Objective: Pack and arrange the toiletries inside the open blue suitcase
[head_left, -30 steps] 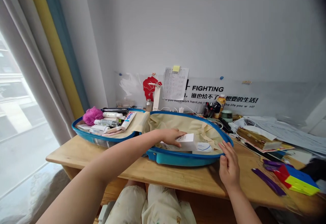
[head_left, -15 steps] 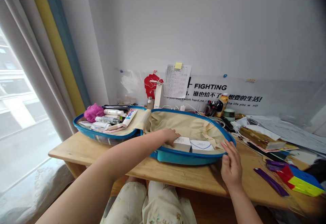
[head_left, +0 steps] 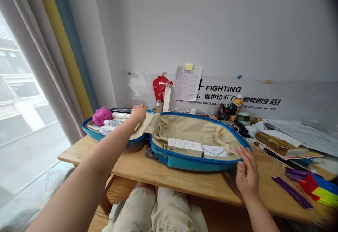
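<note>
A blue hard-shell suitcase [head_left: 195,165] with beige lining lies open, its halves side by side. My left hand [head_left: 139,113] reaches over the far right part of the left half, among toiletries, where a toothpaste tube is hidden from sight. Its fingers curl downward, and what they touch does not show. My right hand [head_left: 247,172] holds the right half's rim at its right end, fingers over the edge and thumb outside. Inside this half, a long white box [head_left: 184,147] sits beside a white box with a blue line [head_left: 214,151].
A pink bath puff [head_left: 102,116], white tubes [head_left: 120,115] and bottles fill the left half. Papers [head_left: 287,133], purple strips [head_left: 292,192] and a red, yellow and blue object [head_left: 320,189] lie at right. A small bottle [head_left: 158,106] stands behind the suitcase on the wooden desk [head_left: 126,167].
My left hand has left the long white box and moved left to the toiletries, uncovering the box. My right hand stays on the rim. The view has shifted slightly.
</note>
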A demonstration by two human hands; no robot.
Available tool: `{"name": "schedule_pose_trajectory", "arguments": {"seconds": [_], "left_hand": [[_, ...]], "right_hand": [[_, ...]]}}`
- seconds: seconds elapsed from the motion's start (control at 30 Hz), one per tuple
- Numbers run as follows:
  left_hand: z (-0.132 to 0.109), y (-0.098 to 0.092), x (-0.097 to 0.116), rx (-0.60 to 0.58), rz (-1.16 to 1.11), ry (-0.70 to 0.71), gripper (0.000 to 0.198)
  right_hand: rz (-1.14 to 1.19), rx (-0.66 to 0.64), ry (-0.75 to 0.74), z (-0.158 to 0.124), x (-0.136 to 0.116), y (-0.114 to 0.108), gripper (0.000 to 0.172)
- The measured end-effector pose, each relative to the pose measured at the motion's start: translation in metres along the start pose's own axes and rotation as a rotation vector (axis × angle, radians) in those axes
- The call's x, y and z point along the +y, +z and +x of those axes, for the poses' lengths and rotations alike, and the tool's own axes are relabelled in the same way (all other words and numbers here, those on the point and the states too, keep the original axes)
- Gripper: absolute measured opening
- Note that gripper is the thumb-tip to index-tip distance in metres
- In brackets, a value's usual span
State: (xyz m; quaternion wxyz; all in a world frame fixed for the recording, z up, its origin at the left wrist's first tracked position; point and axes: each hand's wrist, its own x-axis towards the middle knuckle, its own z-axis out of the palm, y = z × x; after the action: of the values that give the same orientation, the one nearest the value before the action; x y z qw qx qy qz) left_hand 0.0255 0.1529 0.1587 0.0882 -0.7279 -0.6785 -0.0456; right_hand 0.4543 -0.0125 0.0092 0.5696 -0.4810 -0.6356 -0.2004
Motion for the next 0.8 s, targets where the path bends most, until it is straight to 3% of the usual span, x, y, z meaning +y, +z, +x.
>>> {"name": "schedule_pose_trajectory", "arguments": {"seconds": [0.1, 0.23, 0.37, 0.5, 0.67, 0.8], "left_hand": [[0.001, 0.014, -0.043, 0.009, 0.049, -0.134, 0.056], [0.014, 0.029, -0.066, -0.001, 0.089, -0.182, 0.061], [0.038, 0.038, -0.066, -0.025, 0.099, -0.158, 0.063], [0.05, 0.041, -0.063, -0.024, 0.082, -0.167, 0.052], [0.039, 0.038, -0.06, 0.053, 0.05, -0.148, 0.044], [0.027, 0.019, -0.048, 0.186, 0.03, -0.088, 0.047]], "right_hand": [[0.002, 0.0, -0.006, -0.001, 0.0, 0.0, 0.04], [-0.004, -0.014, -0.016, -0.002, 0.001, -0.001, 0.039], [-0.007, -0.019, -0.021, -0.002, 0.001, -0.003, 0.04], [-0.014, -0.024, -0.015, -0.002, 0.0, -0.003, 0.04], [-0.02, -0.014, -0.024, -0.002, -0.001, -0.003, 0.039], [-0.011, -0.02, -0.038, -0.002, 0.0, -0.003, 0.038]]}}
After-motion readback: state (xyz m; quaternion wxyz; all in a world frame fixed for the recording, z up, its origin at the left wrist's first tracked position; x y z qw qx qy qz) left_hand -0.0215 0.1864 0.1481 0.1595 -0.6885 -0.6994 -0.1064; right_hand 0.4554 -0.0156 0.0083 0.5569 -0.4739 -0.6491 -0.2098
